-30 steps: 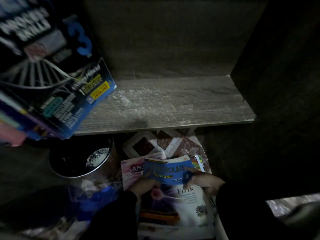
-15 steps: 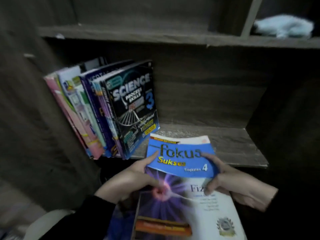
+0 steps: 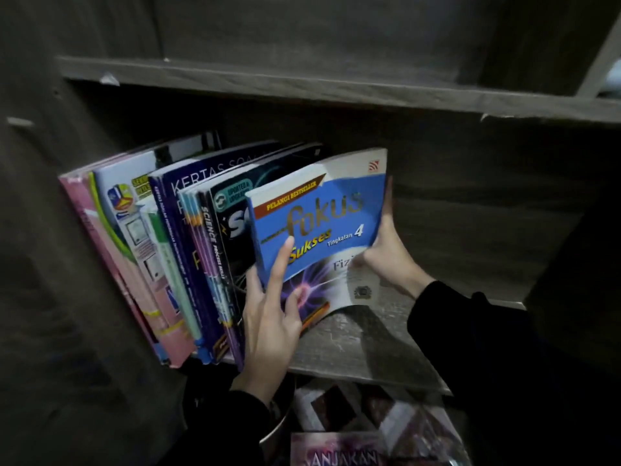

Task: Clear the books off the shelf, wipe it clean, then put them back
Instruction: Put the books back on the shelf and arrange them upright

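Observation:
A blue and white "Fokus Sukses" book [image 3: 322,216] stands tilted on the wooden shelf [image 3: 369,344], leaning on a row of several books [image 3: 174,250] at the left. My left hand [image 3: 268,317] holds its lower left edge, thumb behind and index finger stretched up the cover. My right hand [image 3: 386,257] grips its right edge. The black "Science Process Skills" book [image 3: 228,230] is right behind it.
The shelf's right half is bare wood up to a dark side wall [image 3: 571,264]. Another shelf board [image 3: 302,85] runs above. Below the shelf lie a pink book [image 3: 339,452] and other items on the floor, beside a round metal rim [image 3: 279,428].
Both hands lifted the Fokus book off the floor pile and stood it on the shelf against the row. The view has risen from the floor toward the shelf.

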Available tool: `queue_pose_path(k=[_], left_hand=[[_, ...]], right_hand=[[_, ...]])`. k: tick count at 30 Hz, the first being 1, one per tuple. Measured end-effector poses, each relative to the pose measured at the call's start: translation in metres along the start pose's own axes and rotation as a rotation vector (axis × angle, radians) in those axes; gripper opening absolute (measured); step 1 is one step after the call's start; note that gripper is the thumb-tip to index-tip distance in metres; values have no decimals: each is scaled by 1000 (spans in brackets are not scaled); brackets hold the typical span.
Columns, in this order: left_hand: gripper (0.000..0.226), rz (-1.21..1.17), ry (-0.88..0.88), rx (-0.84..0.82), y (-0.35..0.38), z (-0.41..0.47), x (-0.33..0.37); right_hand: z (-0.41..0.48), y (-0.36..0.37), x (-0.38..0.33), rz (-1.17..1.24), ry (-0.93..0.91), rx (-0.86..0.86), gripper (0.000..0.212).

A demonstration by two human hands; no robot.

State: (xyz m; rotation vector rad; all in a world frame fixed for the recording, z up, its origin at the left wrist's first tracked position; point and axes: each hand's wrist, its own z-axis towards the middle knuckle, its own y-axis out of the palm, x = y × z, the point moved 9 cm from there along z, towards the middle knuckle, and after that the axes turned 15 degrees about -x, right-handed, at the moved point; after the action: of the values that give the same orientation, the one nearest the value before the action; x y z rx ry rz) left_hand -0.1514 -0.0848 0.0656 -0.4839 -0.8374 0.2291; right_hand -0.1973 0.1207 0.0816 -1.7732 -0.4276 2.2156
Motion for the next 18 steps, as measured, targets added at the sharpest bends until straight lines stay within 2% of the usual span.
queue_pose_path(k=[3,7,10,14,16,18], left_hand=[[86,120,44,38,10,3,-10],[81,232,60,50,21,-2,-19],[73,365,9,37,30,-6,-24],[45,522,-53,8,37,-9,-18],[46,567,-90,-24,36,-7,-21],[51,608,-97,-51,38,-9,-24]], right_hand=[[25,1,20,-30,61,34,126],[40,10,43,-77,132,-37,127],[41,12,50,-134,146,-56,125],[26,11,54,-234,176,44,115],[18,15,58,-311,223,69,111],[12,25,68,-380,317,19,112]])
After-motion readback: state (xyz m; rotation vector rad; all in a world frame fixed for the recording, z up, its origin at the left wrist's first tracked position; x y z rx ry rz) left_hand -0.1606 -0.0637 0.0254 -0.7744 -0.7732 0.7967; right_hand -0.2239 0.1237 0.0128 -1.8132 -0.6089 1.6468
